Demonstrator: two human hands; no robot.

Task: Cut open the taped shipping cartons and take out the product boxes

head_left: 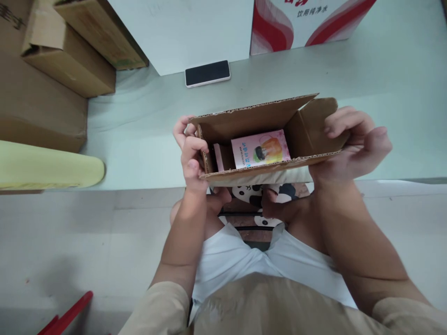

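Here, left hand [191,151] curls over left end of brown box [258,118]; right hand [356,142], half bent, grips right end. Brown box held, open side up, above near edge of surface [146,139]. Inside: pink box [261,149]. Phone [207,73] lies farther from that edge, by white box [188,32].

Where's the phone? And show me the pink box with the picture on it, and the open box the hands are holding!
Phone [207,73]: head view, on its dark screen.
Pink box [260,150]: head view, on its printed face.
Open box [251,120]: head view, on the inside of its far wall.
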